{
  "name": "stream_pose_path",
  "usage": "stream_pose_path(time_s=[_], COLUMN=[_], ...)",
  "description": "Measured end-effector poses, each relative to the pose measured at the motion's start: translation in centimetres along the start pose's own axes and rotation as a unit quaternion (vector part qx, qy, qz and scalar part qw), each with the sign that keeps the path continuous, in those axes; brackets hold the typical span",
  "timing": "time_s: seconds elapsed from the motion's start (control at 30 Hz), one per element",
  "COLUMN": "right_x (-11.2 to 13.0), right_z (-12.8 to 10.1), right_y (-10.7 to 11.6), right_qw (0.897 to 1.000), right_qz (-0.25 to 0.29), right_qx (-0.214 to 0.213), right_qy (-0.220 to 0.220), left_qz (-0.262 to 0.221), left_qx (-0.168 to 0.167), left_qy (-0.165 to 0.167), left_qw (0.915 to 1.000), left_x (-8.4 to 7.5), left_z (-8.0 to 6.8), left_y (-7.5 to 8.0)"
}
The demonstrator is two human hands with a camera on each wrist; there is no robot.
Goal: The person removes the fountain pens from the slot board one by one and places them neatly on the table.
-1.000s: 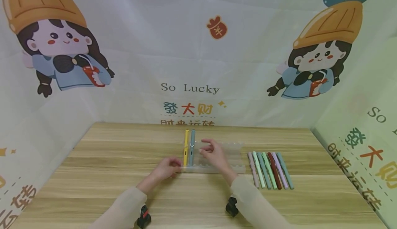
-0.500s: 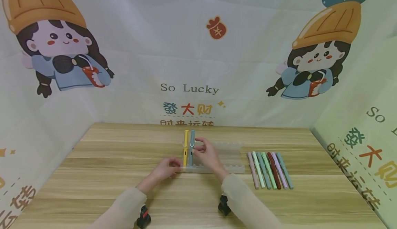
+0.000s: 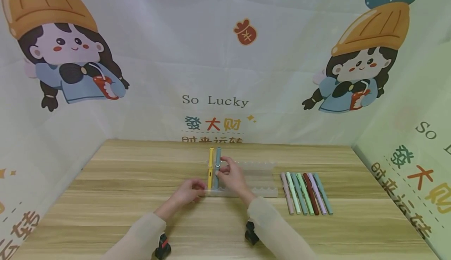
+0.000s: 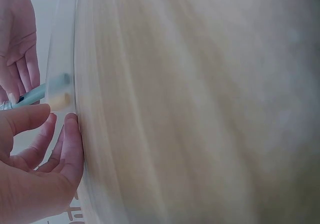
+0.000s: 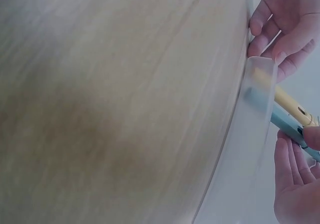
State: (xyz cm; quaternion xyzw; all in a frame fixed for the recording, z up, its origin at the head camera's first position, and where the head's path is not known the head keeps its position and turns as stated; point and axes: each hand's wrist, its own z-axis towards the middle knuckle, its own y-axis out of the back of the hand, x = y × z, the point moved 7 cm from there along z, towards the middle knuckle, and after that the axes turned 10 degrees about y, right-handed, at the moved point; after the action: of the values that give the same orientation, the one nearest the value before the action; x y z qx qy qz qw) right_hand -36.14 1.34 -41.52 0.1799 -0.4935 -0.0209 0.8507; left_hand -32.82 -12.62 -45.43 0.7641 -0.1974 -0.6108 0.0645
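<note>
A clear plastic pen rack (image 3: 258,179) lies mid-table. In its left slots rest a yellow pen (image 3: 211,165) and a blue-grey pen (image 3: 218,155), side by side. My left hand (image 3: 201,188) grips the rack's near left corner with curled fingers. My right hand (image 3: 222,169) pinches the blue-grey pen near its clip. The right wrist view shows the blue-grey pen (image 5: 284,126) between my thumb and fingers (image 5: 290,179), beside the yellow pen (image 5: 288,101). The left wrist view shows my left fingers (image 4: 70,149) against the rack's edge (image 4: 62,48).
Several pens (image 3: 306,193) in pastel colours and one dark red lie in a row on the wooden table (image 3: 123,181), right of the rack. Printed cloth walls stand close at the back and both sides.
My right hand has moved left from over the rack's middle to the blue-grey pen, and its fingers have come together on it. The left hand has stayed at the rack's corner.
</note>
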Motion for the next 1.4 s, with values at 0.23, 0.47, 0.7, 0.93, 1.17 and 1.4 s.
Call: stream_pose_path(time_s=[0.23, 0.47, 0.7, 0.93, 1.17, 1.4], right_x=[-0.3, 0.2, 0.9, 0.8, 0.9, 0.3], right_z=[0.1, 0.3, 0.3, -0.1, -0.9, -1.7], right_y=[-0.1, 0.5, 1.5, 2.5, 4.0, 5.6], right_qw=[0.999, 0.999, 0.998, 0.998, 0.999, 0.999], right_qz=[-0.032, -0.012, 0.024, 0.029, 0.013, 0.014], right_qx=[-0.016, -0.045, -0.063, -0.056, -0.048, -0.045], right_qy=[-0.030, -0.020, -0.002, -0.010, -0.011, -0.017], left_qz=[0.003, 0.002, 0.002, -0.001, -0.008, -0.007], left_qx=[0.003, 0.003, 0.004, 0.007, 0.009, 0.005], left_qy=[-0.010, -0.010, -0.011, -0.022, -0.021, -0.014], left_qw=[0.9999, 0.9999, 0.9999, 0.9997, 0.9997, 0.9999], left_x=[-0.2, -0.1, -0.1, -0.1, -0.2, -0.7], left_z=[-0.1, -0.1, 0.0, 0.1, 0.0, -0.6], left_y=[0.0, -0.1, -0.2, -0.3, -0.2, -0.2])
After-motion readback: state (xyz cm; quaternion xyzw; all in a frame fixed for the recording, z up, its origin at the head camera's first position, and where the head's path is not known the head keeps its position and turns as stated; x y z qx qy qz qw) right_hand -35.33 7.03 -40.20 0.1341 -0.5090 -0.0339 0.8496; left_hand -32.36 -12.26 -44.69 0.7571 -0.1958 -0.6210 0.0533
